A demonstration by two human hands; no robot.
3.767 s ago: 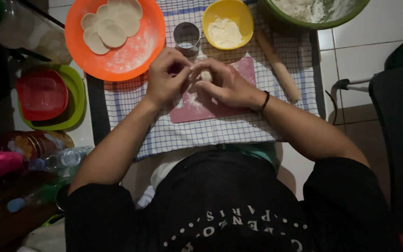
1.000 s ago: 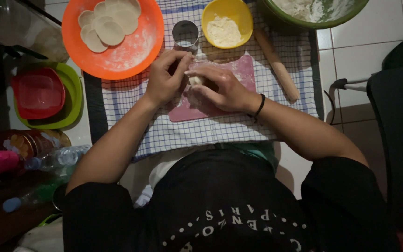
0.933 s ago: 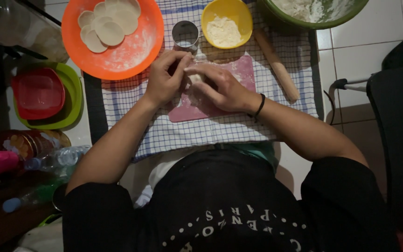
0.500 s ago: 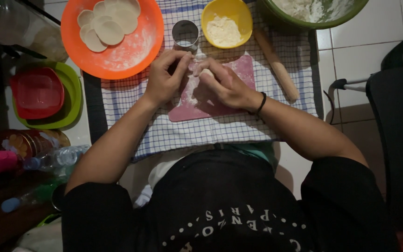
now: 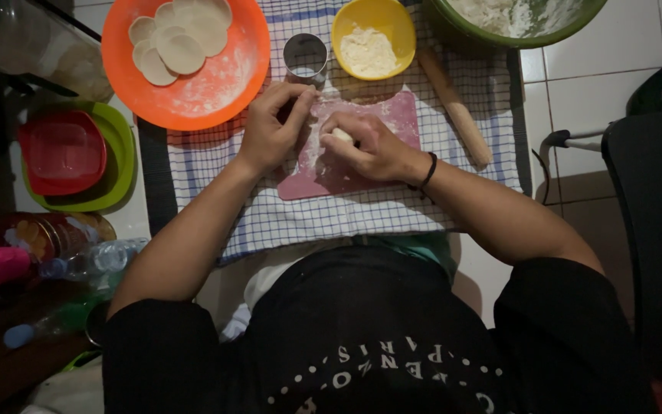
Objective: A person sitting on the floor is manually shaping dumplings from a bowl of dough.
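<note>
Pink cutting mat (image 5: 392,126), dusted with flour, is laid on a blue-checked cloth (image 5: 346,222), and a small pale dough piece (image 5: 342,136) is held over it, clamped under the curled fingers of the right hand (image 5: 369,146). The left hand (image 5: 273,126) is rested at the mat's left edge with fingers bunched together, though whether anything is pinched in them cannot be told from this angle. Beyond the mat are noted a metal ring cutter (image 5: 305,57), a yellow bowl of flour (image 5: 372,37), a wooden rolling pin (image 5: 455,107) and an orange plate (image 5: 193,69) bearing cut dough rounds (image 5: 181,38).
</note>
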